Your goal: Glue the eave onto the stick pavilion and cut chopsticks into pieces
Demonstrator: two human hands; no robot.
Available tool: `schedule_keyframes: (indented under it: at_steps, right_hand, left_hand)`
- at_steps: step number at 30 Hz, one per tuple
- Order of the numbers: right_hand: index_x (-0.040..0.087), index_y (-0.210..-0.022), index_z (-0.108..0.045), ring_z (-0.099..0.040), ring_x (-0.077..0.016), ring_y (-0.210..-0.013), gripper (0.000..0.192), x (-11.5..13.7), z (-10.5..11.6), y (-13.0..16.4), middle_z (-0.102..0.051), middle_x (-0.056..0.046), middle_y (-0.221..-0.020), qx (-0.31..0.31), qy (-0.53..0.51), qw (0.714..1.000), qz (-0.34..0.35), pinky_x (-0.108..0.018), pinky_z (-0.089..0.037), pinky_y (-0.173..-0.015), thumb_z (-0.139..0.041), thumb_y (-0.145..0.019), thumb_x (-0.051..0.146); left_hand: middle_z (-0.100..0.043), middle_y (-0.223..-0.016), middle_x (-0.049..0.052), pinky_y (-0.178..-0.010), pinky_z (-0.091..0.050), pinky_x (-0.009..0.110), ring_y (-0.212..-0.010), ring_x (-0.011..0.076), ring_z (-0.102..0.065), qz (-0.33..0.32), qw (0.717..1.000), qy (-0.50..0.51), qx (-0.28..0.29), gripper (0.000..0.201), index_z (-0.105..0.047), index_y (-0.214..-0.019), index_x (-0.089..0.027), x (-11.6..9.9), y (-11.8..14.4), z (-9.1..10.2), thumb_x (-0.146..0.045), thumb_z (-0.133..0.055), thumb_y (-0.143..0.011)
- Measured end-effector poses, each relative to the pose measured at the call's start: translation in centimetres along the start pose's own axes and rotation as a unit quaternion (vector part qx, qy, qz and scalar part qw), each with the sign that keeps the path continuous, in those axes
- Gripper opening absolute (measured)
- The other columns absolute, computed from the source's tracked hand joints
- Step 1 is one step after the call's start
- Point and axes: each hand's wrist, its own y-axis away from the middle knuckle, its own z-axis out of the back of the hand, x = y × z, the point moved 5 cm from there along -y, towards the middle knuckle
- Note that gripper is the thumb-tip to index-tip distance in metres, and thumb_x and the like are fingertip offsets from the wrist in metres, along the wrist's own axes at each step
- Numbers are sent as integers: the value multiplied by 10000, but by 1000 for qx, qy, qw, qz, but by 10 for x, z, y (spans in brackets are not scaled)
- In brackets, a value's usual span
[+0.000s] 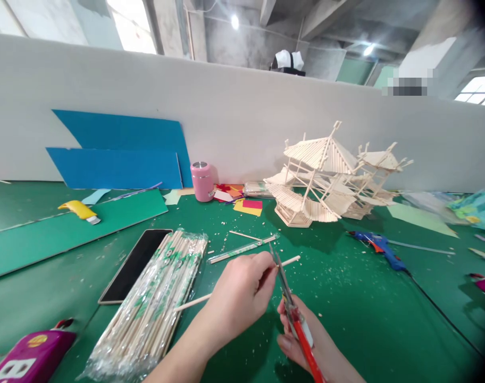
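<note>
The left hand [242, 290] pinches a wooden stick [236, 284]; just beside that grip, the right hand [302, 332] clamps red-handled scissors [292, 308], blades astride the stick.

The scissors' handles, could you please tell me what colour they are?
Red, on the scissors in the right hand; head view.

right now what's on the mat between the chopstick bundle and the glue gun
In the head view: a wrapped chopstick pair, loose wood chips, and the left hand holding a stick at the scissors.

White partition [242, 106], concrete ceiling [246, 32], bright windows [133, 24].
</note>
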Motion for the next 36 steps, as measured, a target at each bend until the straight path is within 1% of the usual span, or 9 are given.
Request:
schedule_keyframes:
  at_steps: [4, 8, 10, 13, 17, 19, 24, 29, 36]
  right_hand:
    - [223, -761, -485, -345, -45, -414, 433, -12, 6, -6, -401, 66, -585, 29, 26, 999, -18, -193, -338, -421, -710, -503, 487]
    - [240, -903, -504, -453, -88, -553, 513, -15, 18, -3, -494, 15, -751, -13, 35, 999, 34, -203, -396, -490, -751, -482, 397]
    - [241, -906, -513, -479, -111, -597, 503, -18, 24, -3, -509, 1, -776, -45, 43, 997, 36, -213, -413, -511, -751, -487, 386]
    - [229, -833, -526, -482, -120, -558, 405, -22, 27, -7, -499, 7, -693, -73, 43, 996, 9, -216, -409, -472, -707, -539, 441]
    - [225, -758, -497, -404, -86, -444, 341, -14, 15, -9, -419, 38, -567, -51, 35, 998, 15, -194, -354, -391, -584, -646, 535]
    - [230, -768, -485, -384, -74, -442, 349, -7, 10, -7, -405, 48, -571, -37, 36, 998, 27, -188, -360, -407, -602, -632, 528]
    - [252, -939, -471, -399, -71, -495, 524, -1, 11, -1, -444, 46, -670, -8, 77, 994, 73, -194, -409, -481, -732, -512, 405]
    - [225, -849, -500, -384, -68, -468, 399, -12, 16, -3, -439, 48, -626, -15, 106, 992, 73, -184, -385, -441, -706, -547, 385]
    - [227, -884, -498, -446, -95, -553, 418, -2, 17, 0, -462, 33, -695, -49, 114, 990, 68, -207, -417, -515, -702, -552, 379]
  left_hand:
    - [-485, -568, -28, -474, -309, 198, -506, 90, -412, 8, 1000, 13, -1, 191, -482, -671, -171, 1, 1, 0, -131, -366, -818]
    - [-475, -568, -31, -469, -299, 201, -500, 88, -396, 17, 1000, 20, 13, 197, -482, -671, -170, 2, 1, 1, -142, -363, -824]
    - [-473, -565, -30, -466, -300, 202, -495, 89, -395, 19, 999, 23, 15, 200, -488, -676, -169, 1, 2, 2, -146, -360, -828]
    - [-497, -581, -17, -483, -319, 214, -519, 100, -426, 9, 1000, 6, 4, 207, -494, -684, -169, -2, 2, 3, -159, -355, -837]
    - [-557, -640, 21, -559, -359, 273, -586, 142, -488, -16, 997, -70, -37, 197, -526, -758, -158, -4, 3, 0, -177, -350, -844]
    - [-565, -653, 28, -575, -361, 286, -596, 147, -496, -21, 995, -84, -53, 199, -529, -770, -153, -4, 3, -1, -180, -347, -846]
    - [-510, -596, -13, -489, -321, 215, -530, 99, -431, 32, 999, 40, -14, 203, -496, -703, -167, 3, 2, 0, -198, -357, -847]
    - [-476, -560, -30, -433, -265, 198, -496, 88, -369, 76, 991, 108, 24, 217, -483, -668, -174, 7, 2, -1, -217, -360, -841]
    - [-516, -637, -4, -548, -319, 230, -585, 108, -444, 30, 998, 2, -54, 178, -522, -742, -158, 3, 1, -2, -184, -373, -836]
